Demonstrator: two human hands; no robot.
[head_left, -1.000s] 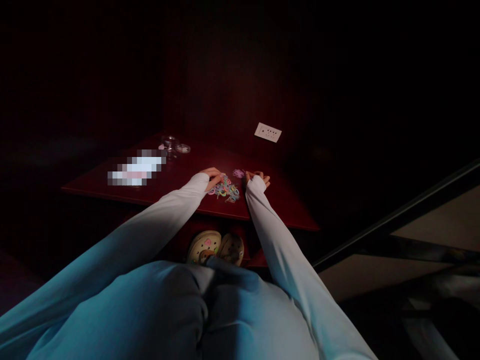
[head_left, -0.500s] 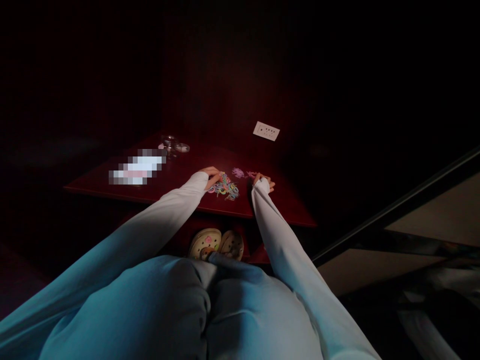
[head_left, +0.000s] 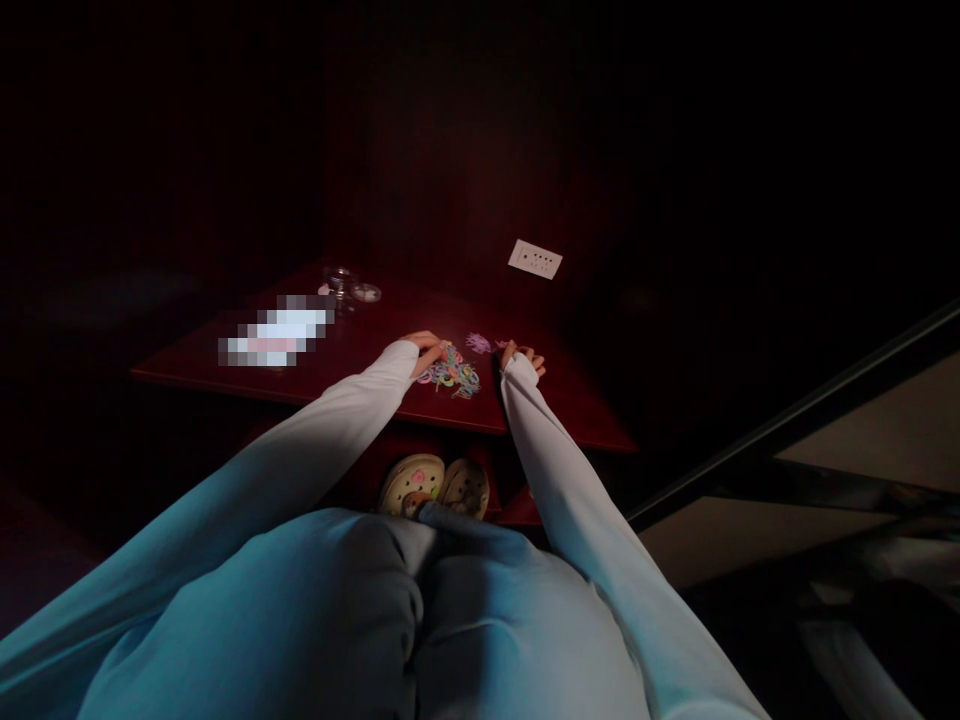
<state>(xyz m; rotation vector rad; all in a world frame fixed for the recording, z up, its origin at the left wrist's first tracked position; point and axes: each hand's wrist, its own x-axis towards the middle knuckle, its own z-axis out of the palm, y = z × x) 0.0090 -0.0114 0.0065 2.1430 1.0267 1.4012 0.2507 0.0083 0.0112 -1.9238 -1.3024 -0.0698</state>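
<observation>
A loose pile of small multicoloured elastic bands (head_left: 459, 378) lies near the front of the dark red table (head_left: 360, 385). My left hand (head_left: 424, 349) rests at the left edge of this pile, fingers stretched out and touching it. To the right, my right hand (head_left: 523, 360) is low over the tabletop with its visible fingers apart; its thumb side is hard to make out. Pink bands (head_left: 503, 345) lie right beside its fingertips. Between the hands, a little farther back, is a small heap of purple bands (head_left: 478, 343).
A clear container (head_left: 340, 285) and a round lid-like piece (head_left: 367, 293) are at the back left. A blurred-out bright phone-like object (head_left: 279, 332) lies on the left. A white socket plate (head_left: 535, 259) is on the back wall. Cream clogs (head_left: 412, 482) show below the table edge.
My right hand has shifted slightly left, closer to the pink bands. My left hand stays at the pile. The whole view has moved very little.
</observation>
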